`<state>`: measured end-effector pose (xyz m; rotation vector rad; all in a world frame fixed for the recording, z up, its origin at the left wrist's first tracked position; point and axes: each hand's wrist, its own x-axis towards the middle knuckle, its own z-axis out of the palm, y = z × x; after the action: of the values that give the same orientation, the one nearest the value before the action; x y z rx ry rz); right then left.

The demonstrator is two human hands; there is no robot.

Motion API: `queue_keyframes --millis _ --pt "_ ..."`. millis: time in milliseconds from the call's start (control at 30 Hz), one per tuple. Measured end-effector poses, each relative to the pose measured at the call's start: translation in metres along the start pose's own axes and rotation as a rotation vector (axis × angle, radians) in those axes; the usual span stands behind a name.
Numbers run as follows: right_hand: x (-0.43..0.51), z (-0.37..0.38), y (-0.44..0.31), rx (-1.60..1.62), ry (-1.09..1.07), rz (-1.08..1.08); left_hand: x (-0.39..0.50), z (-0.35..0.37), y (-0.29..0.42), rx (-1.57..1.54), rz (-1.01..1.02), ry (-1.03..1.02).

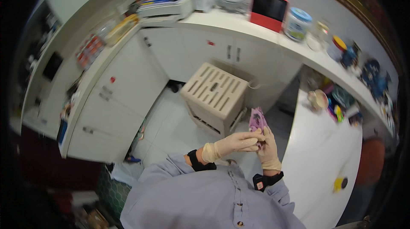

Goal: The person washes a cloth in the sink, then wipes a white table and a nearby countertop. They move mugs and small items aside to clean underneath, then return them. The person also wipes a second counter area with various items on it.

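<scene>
Both of my hands wear pale latex gloves and black wrist bands, and they meet in front of my chest. A crumpled purple patterned cloth (257, 120) sticks up between them. My right hand (268, 147) is closed around its lower part. My left hand (245, 141) reaches across from the left, its fingers lying over the cloth and against the other hand. The part of the cloth under the fingers is hidden. Just beyond the hands stands a beige slatted plastic stool (213, 89) on the tiled floor.
A white table (315, 165) on the right bears a cup (318, 100), a yellow roll-like object (339, 184) and small clutter. White cabinets (118, 100) line the left and back. Their counter holds a red-framed screen (268, 11), a blue-lidded jar (298, 24) and more containers.
</scene>
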<state>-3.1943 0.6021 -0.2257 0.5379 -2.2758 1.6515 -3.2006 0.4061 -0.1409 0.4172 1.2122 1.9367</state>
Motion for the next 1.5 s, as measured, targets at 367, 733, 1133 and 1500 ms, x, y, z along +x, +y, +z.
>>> queue_keyframes --millis 367,733,1133,1500 --pt "0.038 0.108 -0.002 0.032 -0.259 -0.281 -0.142 -0.028 -0.001 -0.07 0.217 0.459" --pt "0.115 0.322 -0.077 0.203 -0.524 -0.395 -0.318 -0.119 0.032 -0.023 0.467 0.715" --pt "0.195 0.618 -0.18 0.648 -0.988 0.169 -0.533 -0.19 0.033 -0.099 0.745 1.3" --pt "0.353 0.869 -0.29 0.753 -1.091 -0.071 -0.61 -0.226 0.03 -0.202 0.865 1.839"
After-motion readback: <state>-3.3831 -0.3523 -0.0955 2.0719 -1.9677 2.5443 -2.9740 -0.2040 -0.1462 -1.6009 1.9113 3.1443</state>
